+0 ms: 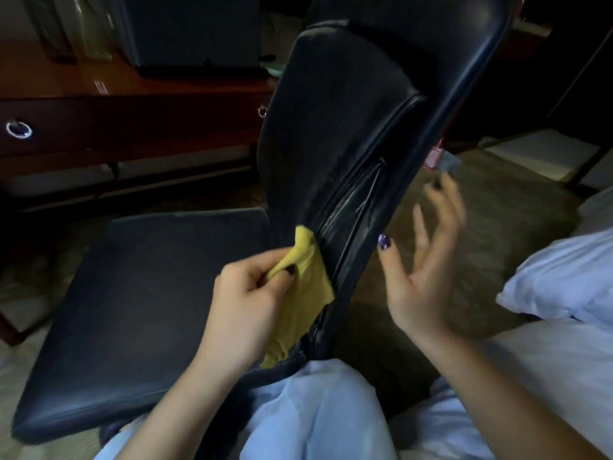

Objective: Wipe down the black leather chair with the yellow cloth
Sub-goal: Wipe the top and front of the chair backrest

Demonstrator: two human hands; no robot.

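Nearest, at six o'clock, the person's knees in pale blue trousers [308, 410] sit right against the lower end of the black leather chair [331, 127]. Just above them, toward seven o'clock, the left hand [245, 293] pinches a bunched fold of the yellow cloth [305, 293] between thumb and curled fingers. The rest of the cloth hangs flat on the lower backrest, beside the piped seam [348, 207] that runs up toward one o'clock. At four o'clock the right hand [424, 270] holds nothing, its fingers spread and fairly straight. The thumb is close to the backrest's outer rim, but blur hides whether it touches the leather.

The step in hand looks like wiping the lower backrest along that seam. To do it well, I judge that more of the cloth's face should press on the leather, not just a pinched corner. Strokes should follow the piping so the groove gets cleaned, and the free hand could brace the rim so the panel does not swing away.

The seat cushion [149, 293] spreads out toward nine o'clock, a broad flat face that allows long passes. At three o'clock white bedding [564, 277] lies near, with carpet [481, 210] between it and the chair. Farther off, from ten to eleven o'clock, a wooden desk [116, 104] with a ring drawer pull [18, 129] stands close behind the backrest, so elbow room on that side looks tight.
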